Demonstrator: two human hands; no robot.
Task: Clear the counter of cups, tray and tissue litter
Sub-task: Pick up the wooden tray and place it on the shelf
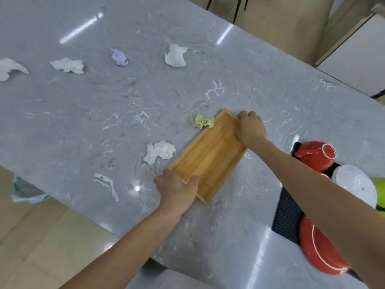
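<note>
An empty wooden tray [210,155] lies slantwise on the grey marble counter [104,113]. My left hand [177,188] grips its near short end, and my right hand [250,128] grips its far short end. A crumpled yellow tissue [203,121] touches the tray's far left edge. A crumpled white tissue [159,151] lies just left of the tray. Farther back sit a lilac tissue [119,57] and white tissues [176,55], [67,65], [10,68].
At the right edge a dark mat [287,211] holds red bowls [314,155], a red plate [320,249], a white plate [354,184] and something green [378,184]. The counter's near edge drops to a tiled floor [41,247]. A cloth [27,191] hangs below the left edge.
</note>
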